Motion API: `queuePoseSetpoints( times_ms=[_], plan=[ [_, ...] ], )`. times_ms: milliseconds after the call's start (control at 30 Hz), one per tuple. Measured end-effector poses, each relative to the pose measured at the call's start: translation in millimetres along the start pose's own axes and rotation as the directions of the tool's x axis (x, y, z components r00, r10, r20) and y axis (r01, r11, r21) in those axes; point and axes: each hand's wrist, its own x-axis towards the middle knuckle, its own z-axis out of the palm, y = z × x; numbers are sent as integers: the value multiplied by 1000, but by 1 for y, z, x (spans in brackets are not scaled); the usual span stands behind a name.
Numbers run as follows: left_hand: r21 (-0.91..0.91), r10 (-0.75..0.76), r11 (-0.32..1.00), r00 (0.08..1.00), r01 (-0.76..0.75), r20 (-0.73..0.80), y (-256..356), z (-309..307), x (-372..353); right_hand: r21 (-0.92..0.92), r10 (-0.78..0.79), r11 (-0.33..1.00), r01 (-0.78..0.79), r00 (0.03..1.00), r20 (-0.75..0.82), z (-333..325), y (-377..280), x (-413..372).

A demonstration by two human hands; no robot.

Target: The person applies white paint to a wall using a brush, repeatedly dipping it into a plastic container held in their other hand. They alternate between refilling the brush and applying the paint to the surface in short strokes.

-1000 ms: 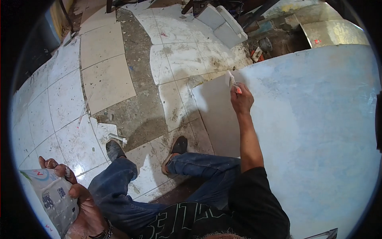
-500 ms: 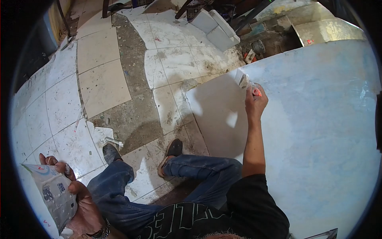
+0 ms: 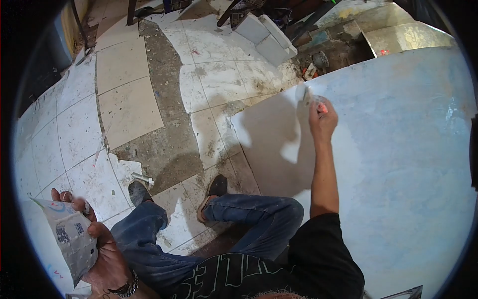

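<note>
On the lower left, my left hand [image 3: 107,261] has its fingers and thumb wrapped round a pale printed packet [image 3: 72,236] with blue and red marks and dark code squares. Whitish smears show on its fingertips. My right arm reaches out over the wall [image 3: 398,149], which is bluish white with a grey-white patch at its left end. In the right hand [image 3: 323,122] is a small putty knife [image 3: 306,95] with a red-orange handle end. Its blade lies close to the wall near the upper edge; whether it touches is too blurred to tell.
White floor tiles [image 3: 74,129] surround a broken strip of bare rubble [image 3: 164,94]. A light tube [image 3: 143,177] lies by my left shoe [image 3: 138,192]. White blocks [image 3: 264,40] stand at the back, beside an orange-and-white object [image 3: 309,72] and debris.
My right hand and the putty knife have shifted slightly right and down along the wall. The left hand still grips the packet, with little movement.
</note>
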Motion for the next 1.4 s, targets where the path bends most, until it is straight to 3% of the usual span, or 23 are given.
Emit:
queuePoseSetpoints(
  times_ms=[133,200,267,333,400,467,533,633,733,767,867,967,1000,1067,1133,1233,1300,1333,1367,1400],
  plan=[
    [-135,-20,990,992,37,129,1,-6,0,-195,-196,966,170,973,-124,-63,-15,53],
    [-142,-16,989,987,39,159,2,-8,1,-229,-163,965,124,974,-159,-103,-32,73],
    [-125,-8,992,989,26,145,5,-10,0,-65,-286,958,280,915,-284,-126,-46,84],
    [-110,-1,994,991,16,134,7,-12,0,79,-94,990,114,969,-230,-135,-68,70],
    [-95,5,995,992,7,130,9,-12,0,-3,-114,993,114,993,-15,-116,-41,41],
    [-43,44,998,996,-41,78,6,-10,-1,-93,-246,963,255,964,98,-59,-6,-4],
    [-31,56,998,996,-54,66,3,-9,-1,-219,-197,950,222,972,127,-23,-23,-36],
    [-71,30,997,994,-23,104,2,-8,0,-243,-182,956,166,982,-45,-48,-9,-19],
    [-96,-19,995,987,35,158,4,-11,2,-245,-122,965,92,986,-110,-108,-26,17],
    [-99,-18,994,986,35,167,4,-10,2,-209,-302,942,261,932,-198,-117,-21,28],
    [-115,2,993,985,18,170,4,-12,1,-410,-432,850,332,883,-181,-135,-51,24],
    [-125,4,992,985,18,173,3,-14,2,-487,-483,747,454,872,72,-97,-28,-6],
    [-128,5,992,985,18,175,2,-13,3,-484,-407,760,434,898,166,-71,-16,-24],
    [-141,10,990,985,15,175,-3,-11,3,-294,-390,816,498,849,356,-34,-16,-60],
    [-131,27,991,984,-4,175,-11,-9,3,-169,-423,840,515,818,390,0,-11,-95],
    [-154,7,988,987,18,159,-23,1,6,-180,-315,903,390,886,339,10,-10,-106],
    [-137,11,990,989,10,149,-33,4,7,-266,-238,915,303,938,251,2,29,-89],
    [-148,-5,989,986,30,167,-35,6,8,-262,-212,935,241,968,133,-20,22,-71],
    [-162,-17,986,983,48,183,-38,7,10,-182,-281,942,282,959,33,-49,12,-51],
    [-178,-31,982,980,66,197,-41,8,10,-346,-273,900,265,962,24,-77,0,-37]
  ],
)
